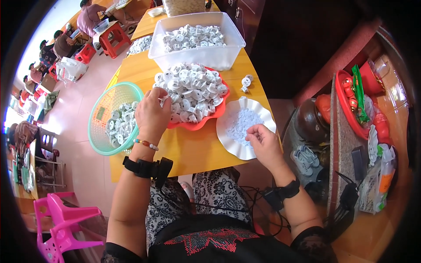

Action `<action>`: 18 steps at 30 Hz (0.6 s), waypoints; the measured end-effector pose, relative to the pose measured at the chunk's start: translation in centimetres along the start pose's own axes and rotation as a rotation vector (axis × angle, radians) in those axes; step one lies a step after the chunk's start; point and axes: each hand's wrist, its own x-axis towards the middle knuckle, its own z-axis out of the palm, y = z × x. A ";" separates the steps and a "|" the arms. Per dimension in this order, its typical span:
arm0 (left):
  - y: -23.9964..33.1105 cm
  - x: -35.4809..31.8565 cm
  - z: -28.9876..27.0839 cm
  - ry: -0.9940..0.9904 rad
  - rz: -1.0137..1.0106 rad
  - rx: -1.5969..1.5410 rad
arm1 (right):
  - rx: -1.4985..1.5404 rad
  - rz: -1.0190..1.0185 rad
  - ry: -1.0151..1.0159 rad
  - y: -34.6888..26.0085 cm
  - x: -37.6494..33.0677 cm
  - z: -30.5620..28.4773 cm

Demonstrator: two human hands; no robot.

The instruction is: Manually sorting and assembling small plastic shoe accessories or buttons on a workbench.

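My left hand [151,109] is at the left edge of a heap of small round white plastic parts [193,90], its fingers curled in at the heap. Whether a part is between them is hidden. The heap fills a red scalloped basin [222,98]. Over a white wavy-rimmed plate [228,142], my right hand [266,147] has thumb and forefinger pinched together. Small flat white pieces [242,125] cover the plate's middle; anything in the pinch is too small to make out. Left of my left hand, a green mesh basket [92,127] holds more white plastic parts [122,125].
A clear plastic bin [188,59] of similar parts stands behind the basin. Loose parts [246,83] lie on the wooden table [193,153] by the plate. A pink stool [66,219] stands at lower left. Several people sit far left; cables [254,201] hang by my right forearm.
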 end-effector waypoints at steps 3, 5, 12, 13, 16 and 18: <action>-0.2 -0.1 -0.3 0.039 0.020 -0.072 | -0.003 0.056 -0.041 -1.0 -0.1 -0.2; 0.0 -0.2 -1.0 0.159 0.113 -0.122 | -0.015 0.021 -0.040 -1.6 -0.2 -0.2; 1.0 -5.3 -3.9 -0.526 -0.564 -1.671 | -0.067 0.030 -0.002 -0.8 -0.2 -0.2; 1.5 -6.6 -4.0 -0.628 -0.595 -1.771 | -0.097 0.003 -0.004 -0.9 -0.2 -0.1; 3.3 -9.7 -3.6 -0.843 -0.728 -1.892 | -0.143 -0.039 -0.004 -1.0 -0.1 0.2; 3.6 -10.8 -2.8 -0.895 -0.766 -1.951 | -0.161 -0.050 0.002 -1.4 -0.3 0.1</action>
